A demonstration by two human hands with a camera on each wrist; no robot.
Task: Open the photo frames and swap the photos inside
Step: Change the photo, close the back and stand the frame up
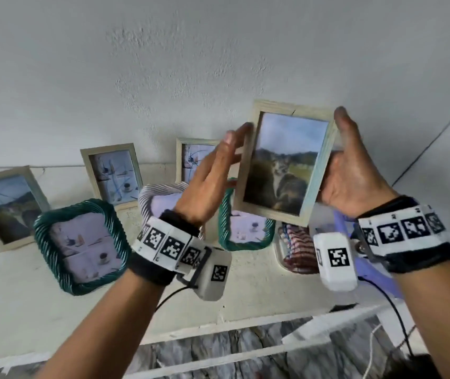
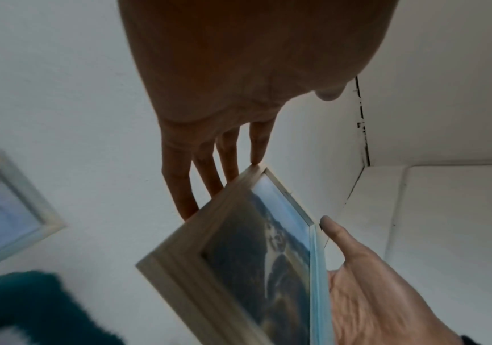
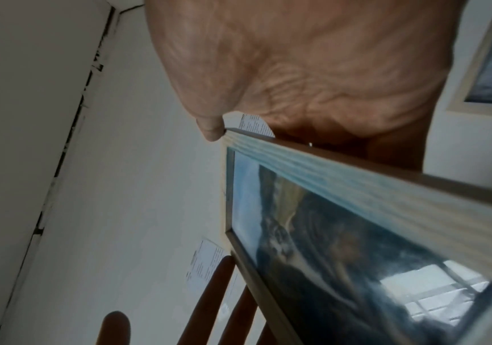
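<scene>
**Up Off the Shelf: Cat Frame Held Between Two Hands**

Well, the wooden frame with the cat photo (image 1: 281, 165) was up in the air, clear of the shelf (image 1: 26, 305) and close to the white wall (image 1: 218, 50), picture side facing the person. The right hand (image 1: 355, 173) gripped its right edge, thumb over the front rim, fingers hidden behind the back. The left hand (image 1: 212, 181) was spread, fingers straight, fingertips (image 2: 256, 158) just touching the left edge.

Risk, as I judged it: only one hand really held it. Turning it over to reach the back could let it slip from that one-sided grip, dropping onto the green rope frame (image 1: 243, 228) directly below or the striped frame (image 1: 297, 250) beside it.

Room was tight downward, with the other frames crowding the shelf: another green rope frame (image 1: 81, 244) at left, wooden frames (image 1: 111, 173) leaning on the wall. Above and toward the person, open space looked plentiful.
</scene>
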